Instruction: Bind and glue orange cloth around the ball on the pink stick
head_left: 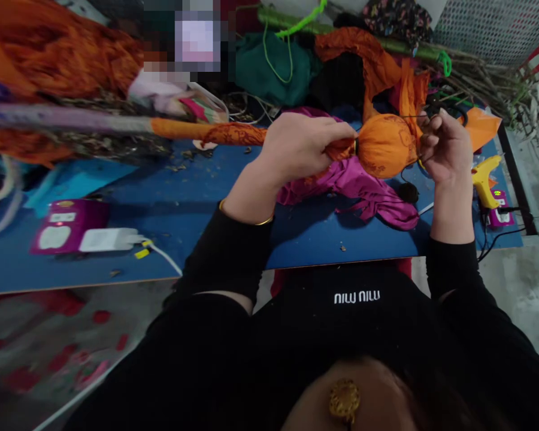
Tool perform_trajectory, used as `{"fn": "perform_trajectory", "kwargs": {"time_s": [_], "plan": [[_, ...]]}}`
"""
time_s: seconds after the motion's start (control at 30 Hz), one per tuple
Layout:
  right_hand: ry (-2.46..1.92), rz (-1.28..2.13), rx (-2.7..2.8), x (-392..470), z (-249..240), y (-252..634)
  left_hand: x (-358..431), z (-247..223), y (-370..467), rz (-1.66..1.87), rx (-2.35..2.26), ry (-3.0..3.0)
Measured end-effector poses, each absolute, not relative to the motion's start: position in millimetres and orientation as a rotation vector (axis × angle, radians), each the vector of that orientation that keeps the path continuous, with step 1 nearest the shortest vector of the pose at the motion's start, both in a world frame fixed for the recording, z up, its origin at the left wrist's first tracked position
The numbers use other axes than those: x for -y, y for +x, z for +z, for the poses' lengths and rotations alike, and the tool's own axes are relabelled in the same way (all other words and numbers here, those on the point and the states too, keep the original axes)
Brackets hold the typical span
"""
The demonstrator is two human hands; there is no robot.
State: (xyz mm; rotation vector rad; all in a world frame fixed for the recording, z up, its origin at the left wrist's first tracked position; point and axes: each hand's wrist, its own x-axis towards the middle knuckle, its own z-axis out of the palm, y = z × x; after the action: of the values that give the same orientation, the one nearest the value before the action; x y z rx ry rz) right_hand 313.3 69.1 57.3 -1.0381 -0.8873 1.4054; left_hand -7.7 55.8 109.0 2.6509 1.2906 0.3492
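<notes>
My left hand (296,146) is closed round the orange cloth-wrapped end of a long stick (179,129), just below its round head. That head is a ball covered in gathered orange patterned cloth (384,145), with a dark band round its neck. On the ball's other side, my right hand (447,143) pinches a thin dark thread (411,116) drawn taut over the top of the ball. A small dark ball (408,192), perhaps wound thread, lies below. Magenta cloth (372,200) is bunched on the table under the ball.
The blue table (224,221) carries a purple power socket (67,224) with a white plug (110,239), and a yellow glue gun (485,179) at the right. Orange cloth (63,54), green cloth (273,72) and bundled twigs (480,75) crowd the back.
</notes>
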Motion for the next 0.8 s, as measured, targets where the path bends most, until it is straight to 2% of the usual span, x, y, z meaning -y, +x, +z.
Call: {"fn": "perform_trajectory", "kwargs": {"time_s": [0.07, 0.2, 0.3, 0.37, 0.43, 0.53, 0.63, 0.8], "plan": [[-1.087, 1.286, 0.972, -70, 46, 304, -59, 109, -12, 0.433, -1.348, 2.593], [-1.443, 0.735, 1.344, -63, 29, 275, -63, 108, -15, 0.891, -1.152, 2.277], [-1.512, 0.326, 1.499, -54, 36, 262, -64, 114, -16, 1.118, -1.019, 2.110], [-1.415, 0.231, 1.531, -52, 52, 254, -64, 123, -19, 1.172, -1.040, 2.100], [-1.232, 0.317, 1.580, -55, 72, 242, -67, 133, -24, 1.202, -1.067, 2.115], [-0.964, 0.641, 1.619, -70, 97, 212, -75, 145, -32, 1.254, -1.056, 2.113], [-0.903, 0.864, 1.617, -84, 108, 179, -85, 147, -39, 1.300, -1.031, 2.059], [-0.991, 0.796, 1.656, -82, 107, 157, -102, 140, -48, 1.278, -1.019, 1.900]]}}
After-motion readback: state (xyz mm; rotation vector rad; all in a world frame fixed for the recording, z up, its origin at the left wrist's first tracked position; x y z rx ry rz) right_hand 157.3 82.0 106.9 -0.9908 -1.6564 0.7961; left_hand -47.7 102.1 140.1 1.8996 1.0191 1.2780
